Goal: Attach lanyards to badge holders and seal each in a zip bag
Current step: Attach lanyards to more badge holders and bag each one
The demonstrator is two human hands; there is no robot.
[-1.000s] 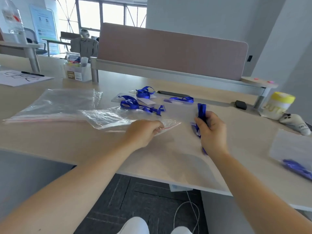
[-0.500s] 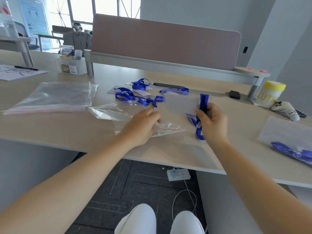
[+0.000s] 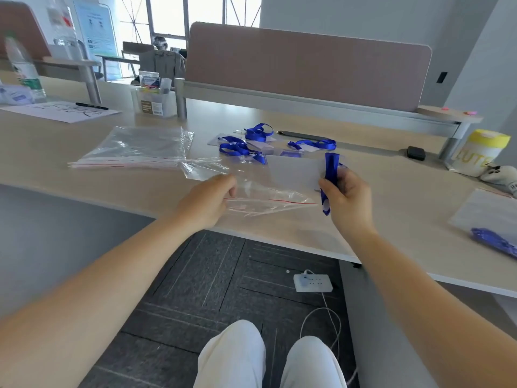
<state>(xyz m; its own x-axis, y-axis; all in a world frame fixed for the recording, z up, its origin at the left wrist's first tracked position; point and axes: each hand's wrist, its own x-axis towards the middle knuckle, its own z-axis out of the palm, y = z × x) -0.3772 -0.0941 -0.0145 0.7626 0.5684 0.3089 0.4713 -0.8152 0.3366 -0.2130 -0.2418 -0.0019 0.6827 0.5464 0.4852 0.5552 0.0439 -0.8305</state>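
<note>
My left hand (image 3: 208,198) pinches the mouth of a clear zip bag (image 3: 260,196) with a red seal line, lifted near the desk's front edge. My right hand (image 3: 345,196) grips a folded blue lanyard (image 3: 330,170) with a clear badge holder (image 3: 295,173) sticking out to the left, toward the bag. Behind them on the desk lie more blue lanyards (image 3: 240,148) with badge holders. A stack of empty zip bags (image 3: 137,148) lies to the left. One filled bag (image 3: 488,224) with a blue lanyard inside rests at the right.
A grey-pink divider panel (image 3: 307,65) runs along the desk's (image 3: 391,191) back. A yellow-lidded tub (image 3: 479,152), a small black object (image 3: 416,152), a card box (image 3: 152,100), a water bottle (image 3: 23,70) and paper with a pen (image 3: 64,110) stand around. A power strip (image 3: 312,282) lies on the floor.
Both hands have risen off the desk. The left hand lifted the zip bag's mouth, and the right hand turned the badge holder out toward the bag.
</note>
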